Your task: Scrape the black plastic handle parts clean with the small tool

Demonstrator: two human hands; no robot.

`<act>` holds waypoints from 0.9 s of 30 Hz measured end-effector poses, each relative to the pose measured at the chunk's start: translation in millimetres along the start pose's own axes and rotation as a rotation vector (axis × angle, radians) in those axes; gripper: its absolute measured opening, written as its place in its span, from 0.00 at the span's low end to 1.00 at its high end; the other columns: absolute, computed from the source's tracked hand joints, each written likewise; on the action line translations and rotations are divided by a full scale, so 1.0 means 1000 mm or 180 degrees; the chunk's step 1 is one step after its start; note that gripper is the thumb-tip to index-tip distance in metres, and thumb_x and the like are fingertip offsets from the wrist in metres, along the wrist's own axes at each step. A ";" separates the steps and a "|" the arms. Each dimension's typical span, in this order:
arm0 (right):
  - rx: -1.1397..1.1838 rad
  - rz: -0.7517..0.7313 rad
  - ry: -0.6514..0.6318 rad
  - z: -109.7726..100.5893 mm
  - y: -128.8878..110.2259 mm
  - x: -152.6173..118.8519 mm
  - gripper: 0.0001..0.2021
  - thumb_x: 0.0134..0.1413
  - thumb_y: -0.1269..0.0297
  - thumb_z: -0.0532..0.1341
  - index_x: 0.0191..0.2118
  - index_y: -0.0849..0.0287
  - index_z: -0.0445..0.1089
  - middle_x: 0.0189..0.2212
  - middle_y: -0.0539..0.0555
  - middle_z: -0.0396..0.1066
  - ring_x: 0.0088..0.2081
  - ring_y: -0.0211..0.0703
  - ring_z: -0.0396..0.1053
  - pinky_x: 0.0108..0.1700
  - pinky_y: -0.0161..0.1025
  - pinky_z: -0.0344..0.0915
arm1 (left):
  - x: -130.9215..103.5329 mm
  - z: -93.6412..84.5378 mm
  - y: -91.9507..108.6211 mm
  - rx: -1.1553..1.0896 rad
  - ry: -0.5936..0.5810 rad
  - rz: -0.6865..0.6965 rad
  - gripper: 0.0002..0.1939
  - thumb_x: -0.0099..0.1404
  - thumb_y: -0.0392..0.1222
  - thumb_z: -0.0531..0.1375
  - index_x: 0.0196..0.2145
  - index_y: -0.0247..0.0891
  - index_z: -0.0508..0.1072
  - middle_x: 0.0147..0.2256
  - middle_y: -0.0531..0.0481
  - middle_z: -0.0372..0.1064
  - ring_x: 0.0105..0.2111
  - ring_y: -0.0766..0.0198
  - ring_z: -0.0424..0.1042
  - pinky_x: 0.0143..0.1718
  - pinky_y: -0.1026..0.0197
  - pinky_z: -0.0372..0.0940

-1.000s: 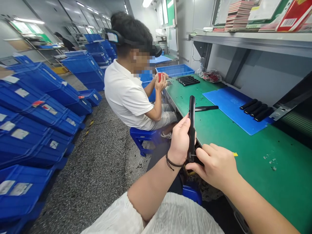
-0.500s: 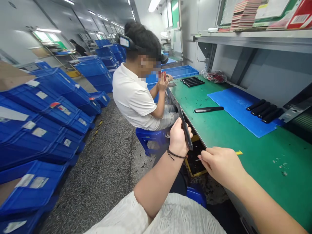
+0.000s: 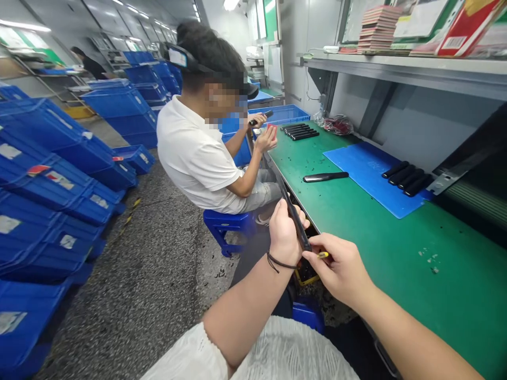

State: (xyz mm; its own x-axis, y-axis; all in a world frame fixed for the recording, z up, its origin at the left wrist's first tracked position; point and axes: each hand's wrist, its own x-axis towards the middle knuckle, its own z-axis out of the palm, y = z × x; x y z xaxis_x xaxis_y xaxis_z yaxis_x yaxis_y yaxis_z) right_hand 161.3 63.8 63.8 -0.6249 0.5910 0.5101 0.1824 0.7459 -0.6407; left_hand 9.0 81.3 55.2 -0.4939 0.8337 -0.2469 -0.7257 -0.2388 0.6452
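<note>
My left hand (image 3: pixel 285 235) is wrapped around a long, slim black plastic piece (image 3: pixel 296 217), held at a slant beside the bench's front edge. Close against its near end, my right hand (image 3: pixel 341 266) pinches a slim yellow-handled tool (image 3: pixel 322 255); its tip is hidden by fingers and the piece. Another black piece (image 3: pixel 325 177) lies alone on the green bench top (image 3: pixel 380 237). Farther right, several black pieces (image 3: pixel 410 178) rest side by side on a blue mat (image 3: pixel 356 163).
A co-worker in a white shirt (image 3: pixel 194 148) sits ahead on a blue stool (image 3: pixel 222 232), holding a dark piece and something red. More black pieces (image 3: pixel 300 132) lie in a row on the bench. Blue crates (image 3: pixel 51 174) are stacked left. A shelf (image 3: pixel 396 68) overhangs the bench.
My right hand has moved left, bringing the yellow-handled tool to the near end of the black piece. The view has shifted right. The co-worker's hands have moved apart.
</note>
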 end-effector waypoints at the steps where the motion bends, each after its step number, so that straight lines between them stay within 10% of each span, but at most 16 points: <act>1: -0.0031 -0.0101 0.0186 -0.001 -0.002 -0.001 0.03 0.68 0.65 0.61 0.39 0.56 0.70 0.28 0.48 0.70 0.28 0.36 0.66 0.30 0.34 0.60 | 0.000 -0.004 -0.001 0.0351 -0.0181 -0.0045 0.12 0.76 0.51 0.57 0.44 0.40 0.69 0.24 0.57 0.63 0.22 0.67 0.65 0.27 0.65 0.63; 3: -0.0066 -0.0134 0.0457 -0.005 -0.007 -0.001 0.05 0.69 0.65 0.60 0.37 0.56 0.69 0.26 0.48 0.69 0.26 0.35 0.64 0.30 0.34 0.59 | 0.000 -0.015 0.003 0.1281 -0.0420 0.0350 0.19 0.69 0.54 0.65 0.49 0.38 0.72 0.37 0.47 0.74 0.37 0.59 0.76 0.40 0.58 0.70; 6: 0.0168 0.0065 0.0466 -0.014 -0.017 -0.002 0.07 0.69 0.64 0.61 0.36 0.56 0.68 0.24 0.45 0.66 0.24 0.34 0.61 0.28 0.33 0.57 | -0.009 -0.031 0.017 0.2412 -0.0650 0.2095 0.29 0.69 0.59 0.64 0.60 0.39 0.71 0.58 0.37 0.71 0.59 0.48 0.69 0.60 0.50 0.63; 9: 0.0553 0.0282 0.0079 -0.021 -0.027 -0.002 0.10 0.69 0.61 0.61 0.34 0.55 0.67 0.23 0.45 0.64 0.24 0.34 0.60 0.26 0.32 0.56 | -0.022 -0.039 0.026 0.3000 -0.1928 0.2994 0.26 0.76 0.60 0.49 0.50 0.40 0.78 0.48 0.38 0.76 0.51 0.48 0.73 0.58 0.48 0.61; 13: 0.0078 0.0501 -0.0658 -0.034 -0.026 0.001 0.03 0.71 0.62 0.59 0.46 0.54 0.67 0.29 0.46 0.69 0.27 0.36 0.64 0.28 0.33 0.58 | -0.023 -0.042 0.027 0.3369 -0.2521 0.2857 0.30 0.79 0.54 0.41 0.26 0.42 0.70 0.23 0.46 0.66 0.25 0.57 0.62 0.36 0.53 0.58; 20: -0.1544 -0.0858 -0.0458 -0.044 -0.012 0.008 0.14 0.71 0.76 0.49 0.38 0.57 0.69 0.28 0.50 0.62 0.30 0.41 0.54 0.34 0.40 0.47 | -0.013 -0.057 0.030 0.3503 -0.2611 0.2743 0.27 0.75 0.58 0.46 0.24 0.44 0.69 0.21 0.46 0.65 0.23 0.57 0.59 0.35 0.52 0.54; 27: -0.1057 -0.0435 -0.0662 -0.031 -0.015 -0.001 0.23 0.69 0.40 0.58 0.34 0.56 0.62 0.28 0.47 0.62 0.28 0.38 0.54 0.32 0.39 0.46 | -0.016 -0.052 0.032 0.3707 -0.2901 0.3135 0.27 0.77 0.53 0.39 0.25 0.44 0.65 0.21 0.47 0.62 0.22 0.57 0.58 0.34 0.51 0.53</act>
State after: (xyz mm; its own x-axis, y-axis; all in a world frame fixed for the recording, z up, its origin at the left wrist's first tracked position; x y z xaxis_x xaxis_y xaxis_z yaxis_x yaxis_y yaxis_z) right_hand 182.8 61.2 90.4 -0.7942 0.4304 0.4290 0.3009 0.8918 -0.3378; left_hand -31.2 34.3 42.9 0.1956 0.6960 0.6909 0.5298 -0.6679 0.5228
